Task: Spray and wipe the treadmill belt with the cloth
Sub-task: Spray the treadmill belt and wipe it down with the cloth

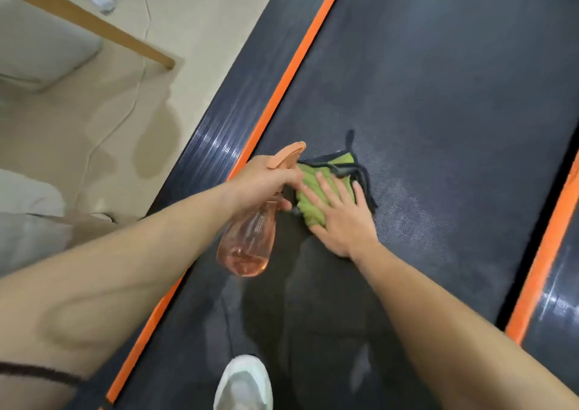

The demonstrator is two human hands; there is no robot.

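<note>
Down on the dark, finely textured treadmill belt (454, 111) lies a green cloth (308, 202), bunched into ridges, with dark edging that trails out in loose strips at its far side. The right hand (341, 218) lies flat on the cloth, fingers straight and slightly spread, pressing it against the belt. Just left of it, the left hand (266, 179) is curled round the neck of a translucent orange spray bottle (250, 243), which is tilted with its nozzle toward the cloth and a little liquid pooled in its base. To the right of the cloth the belt has a pale, speckled sheen; nearer the person it looks darker, and whether that is wetness or shadow I cannot tell. An orange stripe (300, 61) borders the belt on each side. A white shoe (244, 384) stands on the belt's near end.
</note>
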